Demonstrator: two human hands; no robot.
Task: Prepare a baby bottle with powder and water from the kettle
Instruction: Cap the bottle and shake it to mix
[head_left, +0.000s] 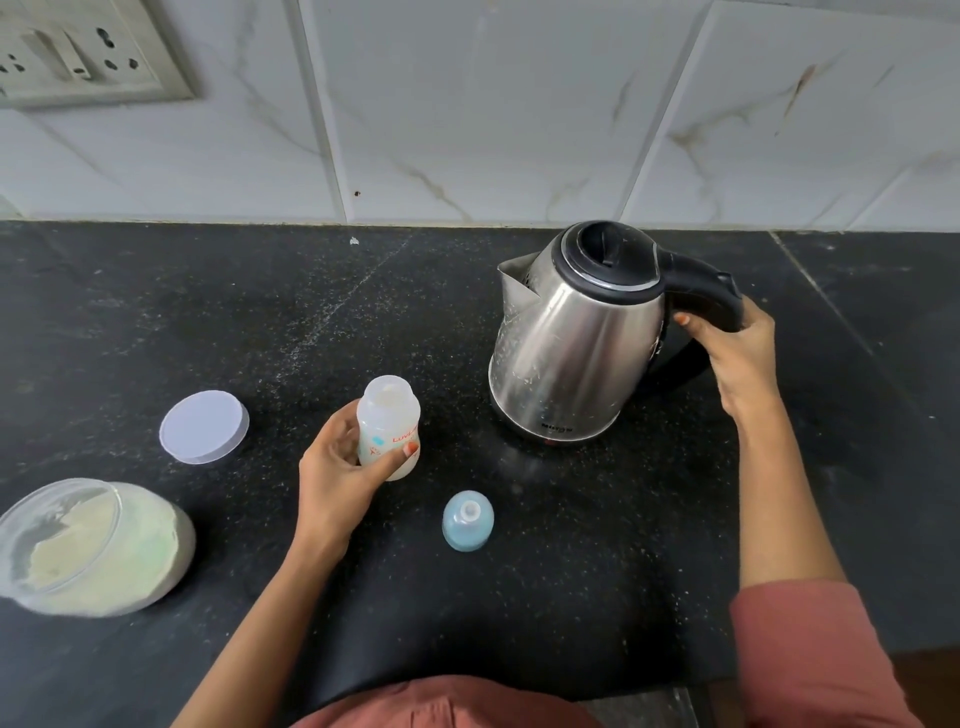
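On the bench (260, 312), left of the kettle (576, 338), bottle (388, 428) upright, uncapped. Left hand (337, 467) fingers (400, 452) curl round its body. Right hand (737, 353) wraps handle (711, 291). Kettle likely heavy, hot steel: lift by handle. Bottle light, tippy plastic.

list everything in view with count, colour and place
kettle: 1, steel with black lid and handle, right of centre, spout pointing left
baby bottle: 1, clear with red print, top open, centre
teat cap: 1, blue, on the counter, nearer the camera than the bottle, to its right
lid: 1, white, flat on the counter, left
powder jar: 1, clear, open, pale powder inside, far left
counter: 1, black speckled
wall tiles: several, white marbled, behind the counter
socket plate: 1, white, wall top left
left grip: 1, bare hand, holds the baby bottle
right grip: 1, bare hand, holds the kettle handle
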